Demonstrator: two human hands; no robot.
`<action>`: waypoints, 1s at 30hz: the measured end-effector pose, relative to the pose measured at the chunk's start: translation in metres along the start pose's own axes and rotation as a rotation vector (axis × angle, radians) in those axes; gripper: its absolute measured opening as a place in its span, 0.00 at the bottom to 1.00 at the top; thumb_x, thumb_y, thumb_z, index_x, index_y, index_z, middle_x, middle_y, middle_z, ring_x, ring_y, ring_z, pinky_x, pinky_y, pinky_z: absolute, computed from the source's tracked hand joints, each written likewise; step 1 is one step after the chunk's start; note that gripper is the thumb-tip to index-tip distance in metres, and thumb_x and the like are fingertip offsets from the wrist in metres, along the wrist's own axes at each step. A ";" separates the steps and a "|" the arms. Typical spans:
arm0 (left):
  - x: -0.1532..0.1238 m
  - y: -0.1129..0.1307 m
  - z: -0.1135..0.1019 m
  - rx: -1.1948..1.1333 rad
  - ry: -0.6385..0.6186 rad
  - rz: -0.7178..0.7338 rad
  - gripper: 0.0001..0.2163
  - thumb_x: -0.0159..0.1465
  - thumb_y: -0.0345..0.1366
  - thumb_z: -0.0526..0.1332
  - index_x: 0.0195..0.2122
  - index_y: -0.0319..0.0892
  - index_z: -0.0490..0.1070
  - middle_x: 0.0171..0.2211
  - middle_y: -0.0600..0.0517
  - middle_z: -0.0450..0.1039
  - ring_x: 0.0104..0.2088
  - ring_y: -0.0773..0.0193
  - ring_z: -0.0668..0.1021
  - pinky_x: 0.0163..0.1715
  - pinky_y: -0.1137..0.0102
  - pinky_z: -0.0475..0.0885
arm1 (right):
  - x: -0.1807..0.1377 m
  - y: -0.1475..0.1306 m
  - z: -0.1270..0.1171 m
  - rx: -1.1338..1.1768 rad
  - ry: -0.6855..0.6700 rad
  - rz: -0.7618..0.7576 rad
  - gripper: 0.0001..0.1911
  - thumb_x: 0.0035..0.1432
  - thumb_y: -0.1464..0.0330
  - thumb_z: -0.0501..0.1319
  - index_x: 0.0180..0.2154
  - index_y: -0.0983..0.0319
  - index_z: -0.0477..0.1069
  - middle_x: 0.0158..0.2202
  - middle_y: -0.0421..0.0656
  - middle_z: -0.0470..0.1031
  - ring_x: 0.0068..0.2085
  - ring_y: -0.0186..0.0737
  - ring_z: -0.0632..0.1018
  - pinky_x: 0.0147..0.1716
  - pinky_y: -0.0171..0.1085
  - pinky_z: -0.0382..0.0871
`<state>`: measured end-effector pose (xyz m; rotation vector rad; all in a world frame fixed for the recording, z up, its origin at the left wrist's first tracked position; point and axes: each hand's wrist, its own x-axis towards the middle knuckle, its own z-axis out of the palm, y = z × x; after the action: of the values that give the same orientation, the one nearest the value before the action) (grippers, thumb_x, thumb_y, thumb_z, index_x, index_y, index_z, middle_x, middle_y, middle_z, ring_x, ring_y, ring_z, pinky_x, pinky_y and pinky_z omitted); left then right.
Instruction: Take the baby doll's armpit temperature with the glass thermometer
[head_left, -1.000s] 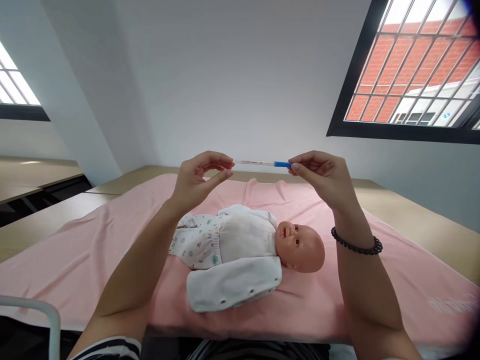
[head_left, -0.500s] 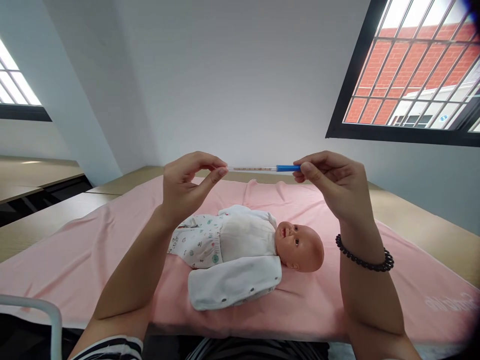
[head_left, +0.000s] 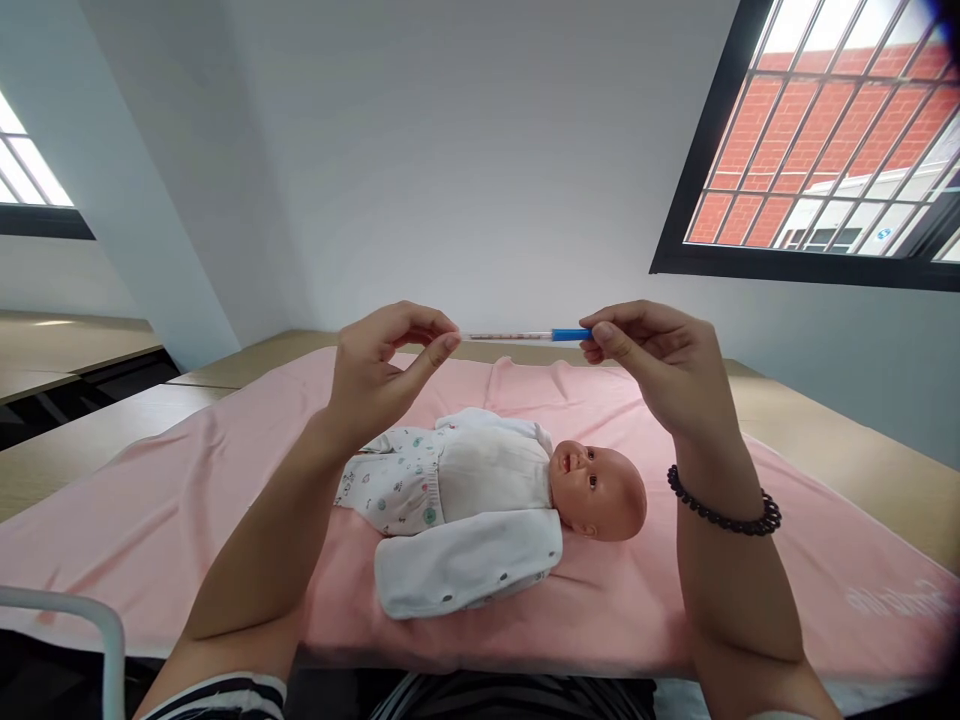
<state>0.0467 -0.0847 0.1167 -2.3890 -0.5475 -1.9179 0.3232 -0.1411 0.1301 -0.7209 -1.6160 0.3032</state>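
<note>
Thermometer held level above a doll on a pink blanket

Pink blanket (head_left: 150,520) spread over the table, baby doll (head_left: 487,510) lying on it (head to the right); above, left hand (head_left: 379,365) and right hand (head_left: 664,365) pinching opposite ends of thermometer (head_left: 525,335).

1. Plain white wall (head_left: 480,150) ahead of me, unmarked.
2. Black-framed barred window (head_left: 825,140) upper right; red brick facade outside, daylight entering.
3. Second bright window (head_left: 30,190) far left, dark sill below.
4. Long light-wood tables (head_left: 840,430) run along the wall, extending left.
5. White metal rail (head_left: 90,630) at lower left, nearest me.
</note>
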 end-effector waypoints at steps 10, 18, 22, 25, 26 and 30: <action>0.006 -0.032 -0.001 0.139 -0.390 -0.231 0.11 0.67 0.47 0.63 0.41 0.45 0.76 0.39 0.50 0.80 0.38 0.60 0.80 0.40 0.64 0.79 | 0.021 0.042 -0.031 0.077 0.060 0.181 0.11 0.50 0.63 0.75 0.36 0.60 0.81 0.30 0.41 0.80 0.33 0.38 0.80 0.41 0.42 0.80; -0.046 -0.152 0.050 0.235 -0.791 -0.647 0.22 0.68 0.50 0.55 0.56 0.42 0.67 0.51 0.41 0.77 0.47 0.53 0.80 0.45 0.63 0.75 | 0.027 0.162 -0.066 -0.013 -0.073 0.605 0.18 0.40 0.60 0.76 0.29 0.62 0.75 0.32 0.41 0.78 0.36 0.35 0.79 0.45 0.37 0.75; -0.083 -0.198 0.068 0.309 -1.005 -0.870 0.26 0.69 0.53 0.51 0.60 0.39 0.61 0.59 0.35 0.71 0.51 0.51 0.79 0.48 0.62 0.73 | -0.007 0.223 -0.060 -0.095 -0.261 0.781 0.17 0.40 0.63 0.74 0.18 0.62 0.67 0.20 0.39 0.70 0.26 0.34 0.71 0.32 0.38 0.73; -0.097 -0.211 0.070 0.326 -1.062 -0.912 0.28 0.67 0.55 0.52 0.58 0.37 0.64 0.56 0.34 0.74 0.50 0.47 0.80 0.46 0.61 0.72 | -0.031 0.246 -0.060 -0.149 -0.384 0.887 0.16 0.40 0.64 0.73 0.18 0.61 0.68 0.19 0.39 0.69 0.25 0.34 0.70 0.29 0.38 0.70; -0.100 -0.213 0.071 0.323 -1.073 -0.918 0.29 0.66 0.56 0.52 0.58 0.37 0.64 0.54 0.34 0.76 0.49 0.47 0.80 0.45 0.62 0.72 | -0.035 0.250 -0.061 -0.166 -0.412 0.908 0.15 0.40 0.64 0.73 0.19 0.62 0.69 0.20 0.40 0.70 0.26 0.35 0.71 0.29 0.38 0.71; -0.102 -0.216 0.076 0.274 -1.091 -0.914 0.33 0.61 0.53 0.57 0.62 0.37 0.61 0.48 0.39 0.79 0.47 0.49 0.81 0.43 0.63 0.73 | -0.028 0.252 -0.063 -0.253 -0.483 0.942 0.14 0.41 0.63 0.74 0.24 0.62 0.72 0.27 0.43 0.75 0.32 0.38 0.75 0.32 0.36 0.72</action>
<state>0.0376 0.1101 -0.0405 -3.0096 -2.0036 -0.2324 0.4546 0.0221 -0.0257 -1.6901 -1.6683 1.0210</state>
